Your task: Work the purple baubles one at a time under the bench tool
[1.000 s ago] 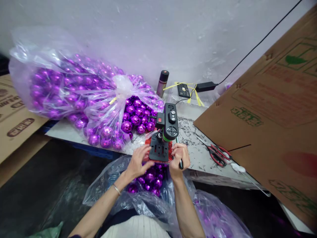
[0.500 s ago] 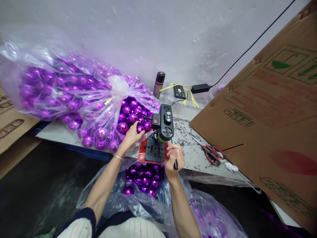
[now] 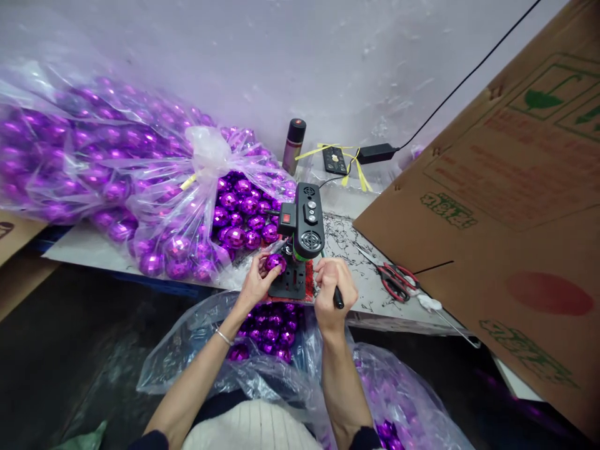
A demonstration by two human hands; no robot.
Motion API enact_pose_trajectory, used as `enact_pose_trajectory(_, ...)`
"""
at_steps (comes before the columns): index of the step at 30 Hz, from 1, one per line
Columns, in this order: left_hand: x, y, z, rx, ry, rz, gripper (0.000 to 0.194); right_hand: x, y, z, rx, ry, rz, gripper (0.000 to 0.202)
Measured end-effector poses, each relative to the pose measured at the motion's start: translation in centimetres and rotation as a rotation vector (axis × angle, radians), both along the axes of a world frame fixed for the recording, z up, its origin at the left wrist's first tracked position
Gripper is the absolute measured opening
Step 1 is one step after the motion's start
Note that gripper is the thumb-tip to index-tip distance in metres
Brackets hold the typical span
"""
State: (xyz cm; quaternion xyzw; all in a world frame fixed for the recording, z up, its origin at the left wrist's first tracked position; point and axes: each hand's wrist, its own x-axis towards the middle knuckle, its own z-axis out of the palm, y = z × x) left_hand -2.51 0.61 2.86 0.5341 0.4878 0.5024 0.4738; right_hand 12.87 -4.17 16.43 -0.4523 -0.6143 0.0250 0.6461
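Note:
In my left hand is a shiny purple faceted ball, gripped between thumb and fingers. It is beside the head of a small black bench machine, over its slotted base plate. My right hand is wrapped round the black-tipped lever on the machine's right side. Just behind my left hand, many purple balls spill from the mouth of a clear plastic bag. More balls lie in an open clear bag below the table edge.
Red-handled scissors lie right of the machine, among dark shavings. A large cardboard box leans in from the right. At the back are a spray can, a black power adapter and a cable. The wall rises behind.
My left hand has drawn back from the pile with a purple ball and brought it to the machine. My right hand stays on the lever. The view has shifted slightly.

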Motion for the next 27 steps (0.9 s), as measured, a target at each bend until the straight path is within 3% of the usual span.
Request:
enact_pose_trajectory(9,0.8,-0.1,-0.8,0.273,0.332,-0.007,0.060,0.0,0.0,0.5,-0.009,-0.019,0.009,0.032)
enact_pose_trajectory(19,2.0,-0.6,-1.5,0.183,0.291,-0.046,0.061,0.0,-0.3,-0.3,-0.014,-0.026,-0.019,0.033)
enact_pose_trajectory(27,1.0,-0.7,-1.4,0.198,0.285,-0.130,0.064,-0.1,-0.4,-0.4,-0.009,-0.032,-0.022,0.033)
